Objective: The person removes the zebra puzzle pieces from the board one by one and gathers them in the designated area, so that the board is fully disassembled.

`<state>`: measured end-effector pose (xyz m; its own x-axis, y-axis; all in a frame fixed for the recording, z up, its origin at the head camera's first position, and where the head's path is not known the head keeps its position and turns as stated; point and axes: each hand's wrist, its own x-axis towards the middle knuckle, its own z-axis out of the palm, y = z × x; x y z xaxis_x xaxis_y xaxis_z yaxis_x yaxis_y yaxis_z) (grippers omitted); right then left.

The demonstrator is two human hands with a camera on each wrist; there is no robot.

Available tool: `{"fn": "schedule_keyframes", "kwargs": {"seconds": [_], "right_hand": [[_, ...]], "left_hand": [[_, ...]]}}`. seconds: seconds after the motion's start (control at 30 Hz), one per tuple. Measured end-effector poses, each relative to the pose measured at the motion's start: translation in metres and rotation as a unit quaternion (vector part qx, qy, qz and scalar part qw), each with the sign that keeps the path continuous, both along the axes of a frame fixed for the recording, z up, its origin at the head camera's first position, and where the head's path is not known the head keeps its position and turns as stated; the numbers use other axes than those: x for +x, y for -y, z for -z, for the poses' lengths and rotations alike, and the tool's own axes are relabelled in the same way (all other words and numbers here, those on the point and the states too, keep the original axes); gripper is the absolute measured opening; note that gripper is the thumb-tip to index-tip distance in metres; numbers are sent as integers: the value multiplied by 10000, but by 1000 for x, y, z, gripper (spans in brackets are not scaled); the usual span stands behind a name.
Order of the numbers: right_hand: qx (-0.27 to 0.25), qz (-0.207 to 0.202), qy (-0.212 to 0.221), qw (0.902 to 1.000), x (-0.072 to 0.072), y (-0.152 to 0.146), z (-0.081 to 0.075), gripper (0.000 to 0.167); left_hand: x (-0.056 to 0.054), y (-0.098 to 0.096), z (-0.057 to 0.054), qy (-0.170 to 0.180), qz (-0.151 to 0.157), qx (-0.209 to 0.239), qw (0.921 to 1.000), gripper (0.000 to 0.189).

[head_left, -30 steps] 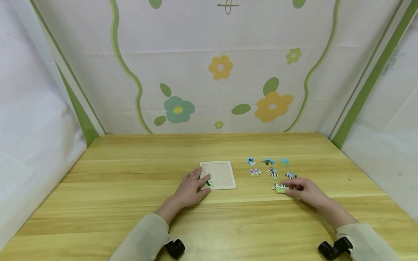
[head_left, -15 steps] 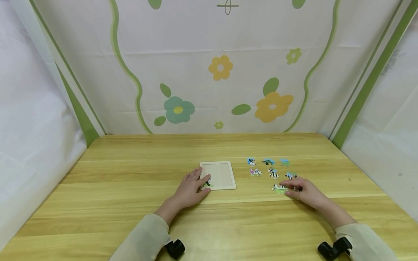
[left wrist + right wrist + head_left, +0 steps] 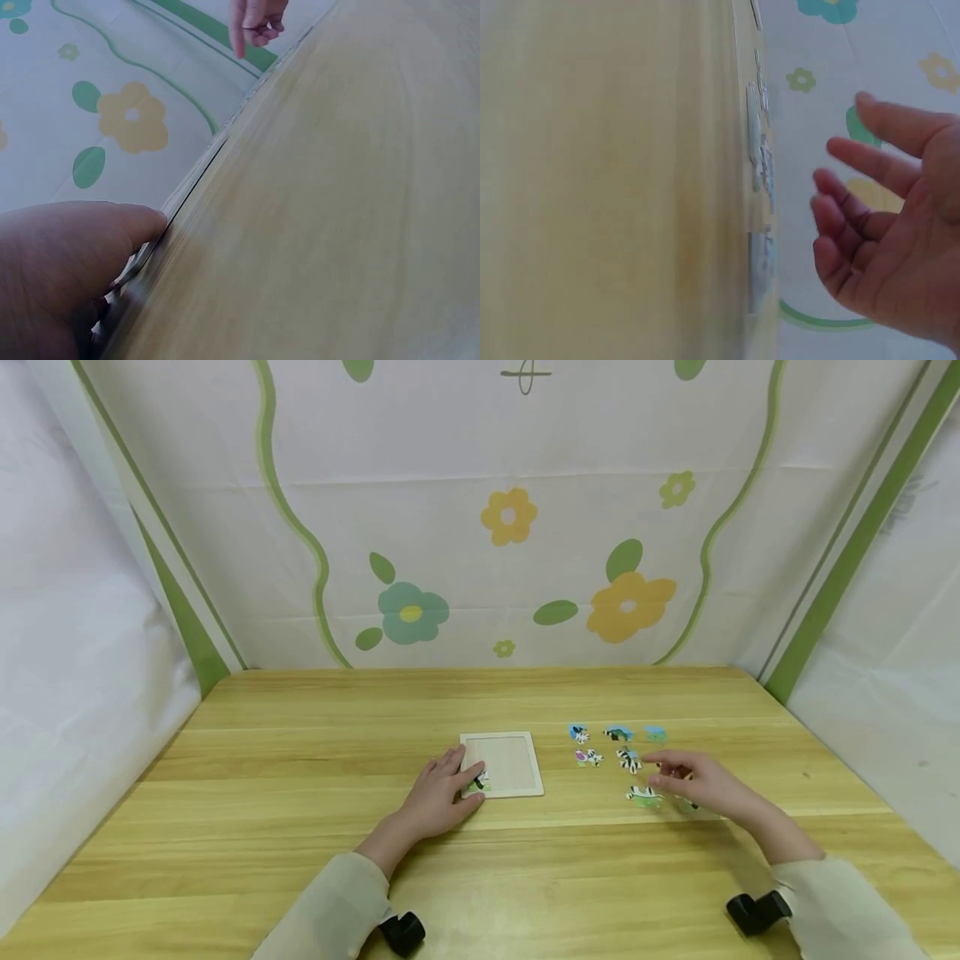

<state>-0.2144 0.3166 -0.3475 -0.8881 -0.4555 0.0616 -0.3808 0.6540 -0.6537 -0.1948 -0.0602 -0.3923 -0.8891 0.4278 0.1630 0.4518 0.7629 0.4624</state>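
Observation:
My left hand rests on the left edge of a small square wooden puzzle tray, fingers spread over its frame. One puzzle piece, green with black and white, lies in the tray's near left corner beside those fingers. In the left wrist view the thumb lies along the tray's edge. My right hand hovers over loose puzzle pieces, holding nothing; the right wrist view shows its thumb and index finger apart, the others loosely curled. Below its fingertips lies a green and white piece, with a black and white piece just left.
More loose puzzle pieces lie right of the tray: a blue one, a blue and black one, and a pink and white one. Another piece shows under the right hand. A flowered cloth wall stands behind the wooden table.
My right hand has let go of the green and white puzzle piece, left it on the table and lifted slightly away. The left hand has stayed on the tray.

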Motion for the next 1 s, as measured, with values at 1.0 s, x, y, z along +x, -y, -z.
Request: {"fn": "schedule_keyframes", "kwargs": {"seconds": [1.0], "right_hand": [[-731, -1135, 459, 9898, -31, 166, -6, 40]], "left_hand": [[-7, 21, -2, 185, -235, -353, 9989, 50]]}}
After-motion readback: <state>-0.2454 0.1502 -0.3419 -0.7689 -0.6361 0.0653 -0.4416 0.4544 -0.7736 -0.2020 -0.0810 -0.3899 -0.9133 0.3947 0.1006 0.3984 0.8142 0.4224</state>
